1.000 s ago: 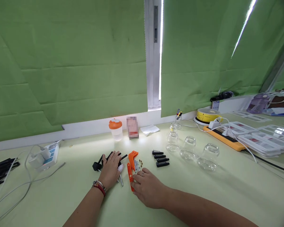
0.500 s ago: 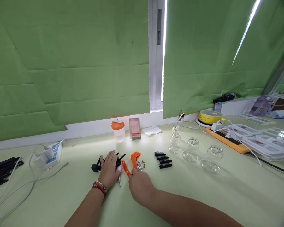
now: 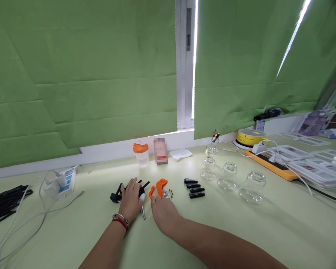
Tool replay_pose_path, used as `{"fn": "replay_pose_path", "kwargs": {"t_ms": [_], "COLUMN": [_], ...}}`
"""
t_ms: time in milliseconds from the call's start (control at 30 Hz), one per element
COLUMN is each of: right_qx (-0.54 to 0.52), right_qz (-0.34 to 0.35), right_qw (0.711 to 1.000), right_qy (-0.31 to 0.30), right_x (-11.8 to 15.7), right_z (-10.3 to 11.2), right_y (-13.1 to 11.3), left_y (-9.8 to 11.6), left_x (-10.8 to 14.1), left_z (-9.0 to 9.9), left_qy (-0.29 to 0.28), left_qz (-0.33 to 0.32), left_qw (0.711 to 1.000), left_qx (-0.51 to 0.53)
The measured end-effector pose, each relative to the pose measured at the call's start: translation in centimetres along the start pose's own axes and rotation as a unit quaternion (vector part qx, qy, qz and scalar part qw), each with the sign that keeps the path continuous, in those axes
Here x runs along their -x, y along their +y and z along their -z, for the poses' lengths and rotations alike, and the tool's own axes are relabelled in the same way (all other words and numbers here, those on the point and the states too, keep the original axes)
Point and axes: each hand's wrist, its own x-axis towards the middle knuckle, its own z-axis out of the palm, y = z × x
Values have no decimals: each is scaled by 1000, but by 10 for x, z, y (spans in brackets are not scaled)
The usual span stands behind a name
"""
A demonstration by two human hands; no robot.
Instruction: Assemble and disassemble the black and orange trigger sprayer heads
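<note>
My left hand [image 3: 131, 198] lies with its fingers stretched over several black plastic parts [image 3: 116, 197], which it partly hides. Its thumb has a white wrapping. A thin silver rod [image 3: 143, 213] sticks out beneath it. My right hand [image 3: 164, 213] is closed, its fingertips on the near end of a small orange plastic piece [image 3: 151, 191]. Just beyond them lies a stack of curved orange plastic pieces [image 3: 161, 186]. Beside that stack are silver screws [image 3: 165, 193] and small brass-coloured nuts [image 3: 171, 194], partly hidden by the right hand.
Black clip-like parts with springs [image 3: 196, 189] lie in a row to the right. Beyond them stand several clear glass jars [image 3: 251, 188]. An orange-lidded cup [image 3: 141, 155] stands at the back. A white power strip [image 3: 68, 182] and cables lie left, an orange power strip [image 3: 271, 166] right.
My right hand has shifted slightly away from me, and the small orange piece now points more upright, with less of it showing. My left hand stays over the black parts. The view has shifted slightly.
</note>
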Motion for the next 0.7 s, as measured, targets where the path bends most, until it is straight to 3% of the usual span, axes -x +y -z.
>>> {"fn": "replay_pose_path", "kwargs": {"t_ms": [267,433,600,700], "right_qx": [2,-14,-3,-5], "right_qz": [-43,-50,-3,51], "right_qw": [999,998,1000,998], "right_qy": [18,19,3,41], "right_x": [-16,-16,5,29], "right_z": [-3,-2,0,6], "right_y": [6,5,7,22], "left_y": [-3,-12,-24,-27], "left_x": [-1,-1,-2,-3], "left_z": [6,16,14,9], "left_qy": [37,81,33,-6], "left_qz": [29,134,238,224], "left_qw": [998,985,970,974], "left_qx": [-35,-69,-36,-9]}}
